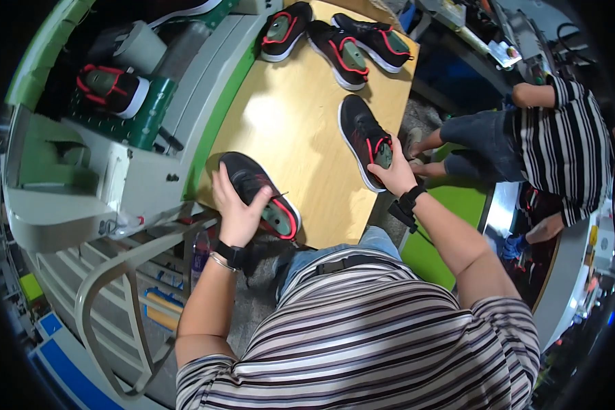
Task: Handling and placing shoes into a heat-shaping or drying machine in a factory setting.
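Holding a shoe in each of their hands, the person stands at a light wooden surface [297, 140]. The left hand [239, 212] clasps the nearer black shoe [242, 167], its fingers laid along the shoe's left side and its thumb stretched over toward the opening. This shoe sits at the near left part of the surface, toe pointing away from the person and slightly left, with a dark green insert [273, 217] showing inside its red-edged collar.

The right hand [396, 171] grips the second black shoe [357, 121] around the heel end, thumb at the collar and fingers on the right side. That shoe lies along the right edge, toe also pointing away; whether its whole sole touches the wood is unclear.

At the far end stand three more shoes: one at the left [285, 46], a middle one [333, 58] and a right one [376, 42]. To the left, beyond a green strip [220, 113], another shoe [109, 89] rests on a green perforated platform [147, 126]. On the right is a co-worker in a striped shirt [567, 147].
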The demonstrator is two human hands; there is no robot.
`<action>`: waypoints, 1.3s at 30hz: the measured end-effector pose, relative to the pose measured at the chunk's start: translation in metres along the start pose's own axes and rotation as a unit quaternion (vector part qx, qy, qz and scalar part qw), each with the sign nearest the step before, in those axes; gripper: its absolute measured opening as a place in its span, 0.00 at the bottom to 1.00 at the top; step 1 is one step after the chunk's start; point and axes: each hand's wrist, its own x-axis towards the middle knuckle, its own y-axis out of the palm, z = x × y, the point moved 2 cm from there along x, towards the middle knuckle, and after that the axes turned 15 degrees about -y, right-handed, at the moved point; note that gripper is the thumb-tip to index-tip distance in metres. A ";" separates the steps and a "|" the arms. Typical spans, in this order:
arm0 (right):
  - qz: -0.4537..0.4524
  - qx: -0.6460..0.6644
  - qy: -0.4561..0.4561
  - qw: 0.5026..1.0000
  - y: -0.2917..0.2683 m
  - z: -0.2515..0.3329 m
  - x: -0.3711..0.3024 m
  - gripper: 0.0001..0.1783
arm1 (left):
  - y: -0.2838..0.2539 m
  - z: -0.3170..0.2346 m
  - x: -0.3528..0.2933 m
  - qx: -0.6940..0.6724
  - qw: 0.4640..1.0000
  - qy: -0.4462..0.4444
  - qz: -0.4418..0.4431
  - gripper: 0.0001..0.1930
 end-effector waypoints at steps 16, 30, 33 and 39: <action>0.144 0.052 -0.080 0.985 0.039 0.036 0.067 0.53 | 0.060 -0.026 -0.038 -0.083 0.994 0.013 -0.070 0.58; -0.011 -0.181 -0.007 0.983 0.015 0.004 0.172 0.24 | 0.141 -0.045 -0.038 -0.120 0.992 0.002 0.038 0.60; 0.074 -0.198 -0.016 0.977 0.005 0.025 0.069 0.22 | 0.145 -0.046 -0.030 -0.124 0.991 -0.007 0.052 0.52; 0.176 -0.052 0.068 0.981 -0.025 0.050 0.029 0.20 | 0.133 -0.048 -0.020 -0.113 0.989 0.011 0.090 0.51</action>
